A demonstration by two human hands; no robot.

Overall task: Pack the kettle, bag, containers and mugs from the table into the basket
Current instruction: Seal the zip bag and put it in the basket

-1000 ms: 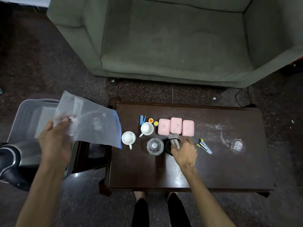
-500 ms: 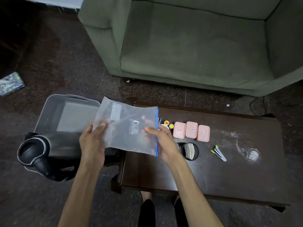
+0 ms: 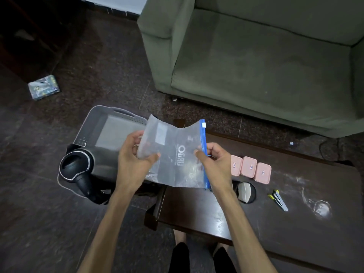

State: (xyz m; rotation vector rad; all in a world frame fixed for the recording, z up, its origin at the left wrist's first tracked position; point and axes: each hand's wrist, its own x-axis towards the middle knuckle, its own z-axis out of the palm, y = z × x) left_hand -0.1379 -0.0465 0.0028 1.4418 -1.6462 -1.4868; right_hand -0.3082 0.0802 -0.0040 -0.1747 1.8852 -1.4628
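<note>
Both hands hold a clear zip bag (image 3: pixel 173 154) with a blue seal strip, up over the gap between basket and table. My left hand (image 3: pixel 134 158) pinches its left edge; my right hand (image 3: pixel 214 164) grips the blue-strip side. The grey basket (image 3: pixel 102 125) stands on the floor to the left, with the black kettle (image 3: pixel 78 170) lying in its near end. Three pink containers (image 3: pixel 250 169) sit in a row on the dark table (image 3: pixel 295 223). A black round container (image 3: pixel 246 192) is just right of my right wrist. The mugs are hidden behind the bag and hands.
A green sofa (image 3: pixel 256 66) stands behind the table. A yellow-and-grey clip tool (image 3: pixel 278 200) and a white smear (image 3: pixel 319 207) lie on the table's right part. A small printed packet (image 3: pixel 43 87) lies on the dark floor at far left. My legs show below the table edge.
My right hand left the black container on the table and took hold of the bag's blue-strip side. The bag now hangs between both hands, and the view has swung left.
</note>
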